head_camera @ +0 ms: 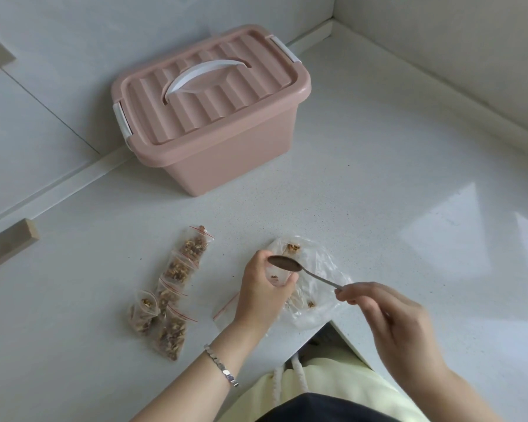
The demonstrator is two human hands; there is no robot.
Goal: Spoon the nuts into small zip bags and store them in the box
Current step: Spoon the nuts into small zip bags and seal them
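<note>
My left hand (261, 289) holds a small clear zip bag (276, 277) upright, with a few nut pieces in its bottom. My right hand (387, 312) pinches the handle of a metal spoon (290, 264), whose bowl hovers over the bag's mouth. Under both hands lies a large crumpled clear bag (314, 287) with scattered nuts (293, 248). Several filled zip bags with red seals (177, 269) lie in a row to the left. The pink box (214, 117) stands at the back, its lid closed, with a white handle on top.
An empty zip bag with a red strip (224, 306) lies flat beside my left wrist. A wooden block (9, 242) sits at the left edge. Walls border the white counter (378, 178) at the back and right. The counter's edge runs near my lap.
</note>
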